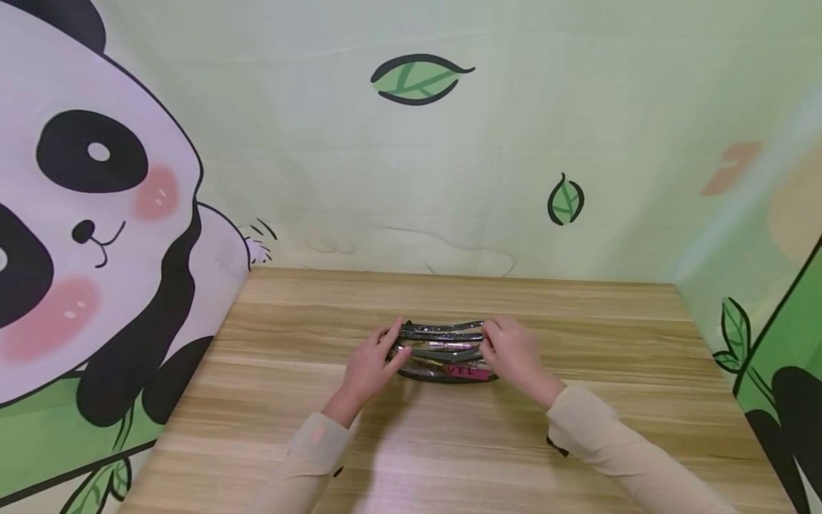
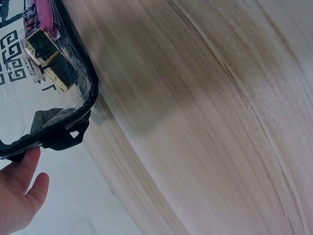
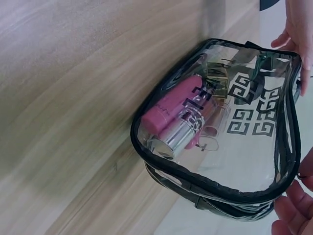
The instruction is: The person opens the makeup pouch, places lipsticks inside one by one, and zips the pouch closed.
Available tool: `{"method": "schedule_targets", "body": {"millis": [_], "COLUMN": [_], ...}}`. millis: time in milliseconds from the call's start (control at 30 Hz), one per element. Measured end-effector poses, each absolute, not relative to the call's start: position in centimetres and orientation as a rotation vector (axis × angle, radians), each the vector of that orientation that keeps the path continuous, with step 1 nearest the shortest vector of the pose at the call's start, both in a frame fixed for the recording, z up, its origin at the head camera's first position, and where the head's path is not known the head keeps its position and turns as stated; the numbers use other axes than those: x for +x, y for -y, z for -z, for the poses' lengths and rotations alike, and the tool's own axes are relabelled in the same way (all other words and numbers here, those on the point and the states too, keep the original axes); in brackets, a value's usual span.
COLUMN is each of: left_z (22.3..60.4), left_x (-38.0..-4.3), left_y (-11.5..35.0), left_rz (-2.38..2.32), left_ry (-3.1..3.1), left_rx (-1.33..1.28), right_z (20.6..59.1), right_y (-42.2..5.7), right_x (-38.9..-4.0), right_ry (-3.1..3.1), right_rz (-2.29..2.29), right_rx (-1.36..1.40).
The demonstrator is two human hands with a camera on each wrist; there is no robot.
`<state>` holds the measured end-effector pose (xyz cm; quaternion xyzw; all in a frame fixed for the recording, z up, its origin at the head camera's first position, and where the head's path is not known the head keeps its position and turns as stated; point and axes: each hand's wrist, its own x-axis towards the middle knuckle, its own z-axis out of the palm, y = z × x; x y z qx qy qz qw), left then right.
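Observation:
A clear cosmetic bag [image 1: 443, 353] with black trim stands on the wooden table between both hands. Through its see-through side, the right wrist view shows a pink tube [image 3: 168, 105], a silver-capped lipstick [image 3: 178, 132] and gold-coloured items [image 3: 217, 81]. Black lettering and square patterns mark the bag's wall. At the left end, my left hand [image 1: 369, 364] holds the bag with fingers and thumb on either side. My right hand [image 1: 514, 357] pinches the upper edge at the right end, its fingertips curled there; whether they hold a zip pull is unclear.
The wooden table [image 1: 270, 428] ends at the back against a pale green cloth with a printed panda [image 1: 128, 178] and leaves. A small dark object [image 1: 557, 447] lies partly behind the right sleeve. Another dark spot [image 1: 338, 471] shows beside the left sleeve.

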<state>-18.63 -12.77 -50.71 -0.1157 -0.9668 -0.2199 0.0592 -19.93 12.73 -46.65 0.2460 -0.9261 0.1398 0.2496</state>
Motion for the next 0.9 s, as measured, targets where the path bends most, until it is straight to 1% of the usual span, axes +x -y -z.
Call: {"method": "schedule_targets", "body": {"millis": [500,900], "left_z": [50.8,50.8], "left_x": [-18.7,-18.6], "left_y": [12.7,12.6], "left_rz": [0.626,0.618], "left_ry": [2.918,2.901], "left_rx": [-0.345,-0.357], "right_z": [47.2,48.0], "right_y": [-11.4,-10.2], "right_x": [-20.0,-20.0], "right_ry": [2.483,2.487], "right_rz": [-0.408,-0.524], "right_rx": [0.67,0.654]}}
